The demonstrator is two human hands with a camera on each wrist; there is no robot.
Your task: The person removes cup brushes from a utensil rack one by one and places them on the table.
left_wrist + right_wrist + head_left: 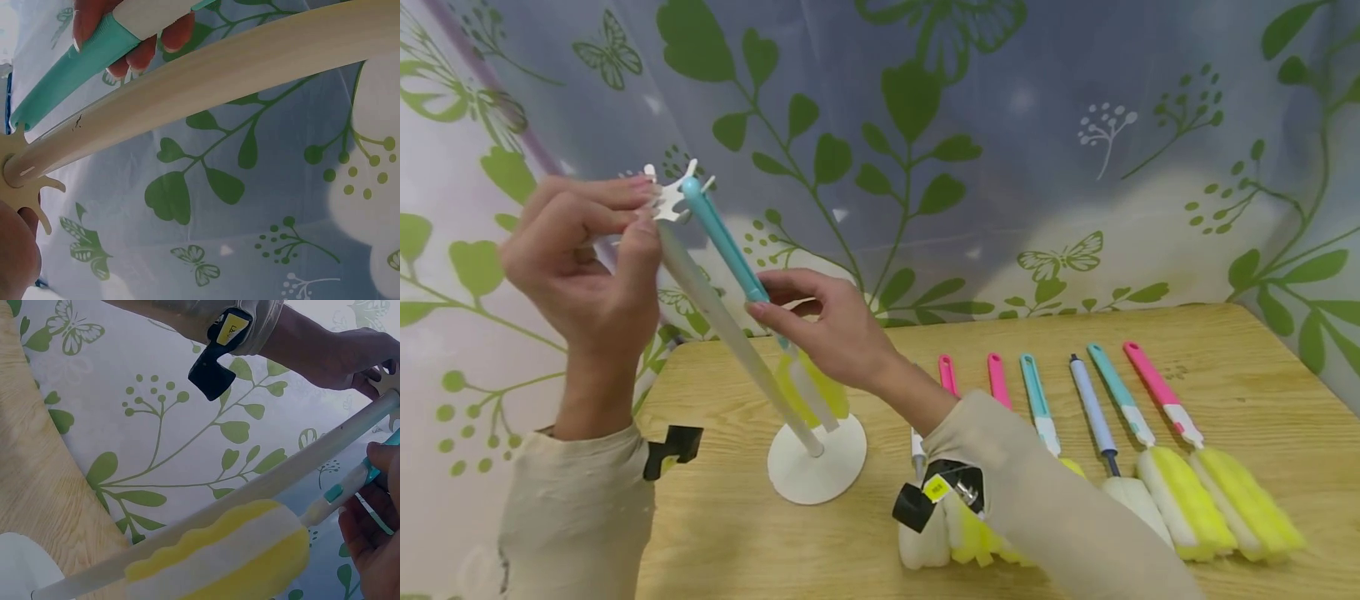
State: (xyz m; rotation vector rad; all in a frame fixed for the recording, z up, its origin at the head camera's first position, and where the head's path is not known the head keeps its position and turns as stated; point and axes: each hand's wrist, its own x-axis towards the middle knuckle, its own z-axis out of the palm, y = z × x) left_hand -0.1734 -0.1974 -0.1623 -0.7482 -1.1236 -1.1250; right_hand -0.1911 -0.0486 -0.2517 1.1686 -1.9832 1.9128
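Note:
My left hand (583,250) pinches the white hooked top (672,202) of an upright stand, whose pole (722,329) runs down to a round white base (812,487). In my right hand (842,325) is a sponge bottle brush with a teal handle (726,237), gripped by thumb and fingers. The handle's upper end (24,122) lies against one of the hooks; whether the hook passes through its hole I cannot tell. Below, in the right wrist view, the brush's yellow and white sponge head (231,550) hangs beside the pole.
More bottle brushes lie in a row on the wooden table (722,517), with pink handles (1150,371), teal handles (1108,375) and a pale blue handle (1092,404). My right forearm partly covers several of them. A leaf-patterned curtain (1037,167) hangs behind the table.

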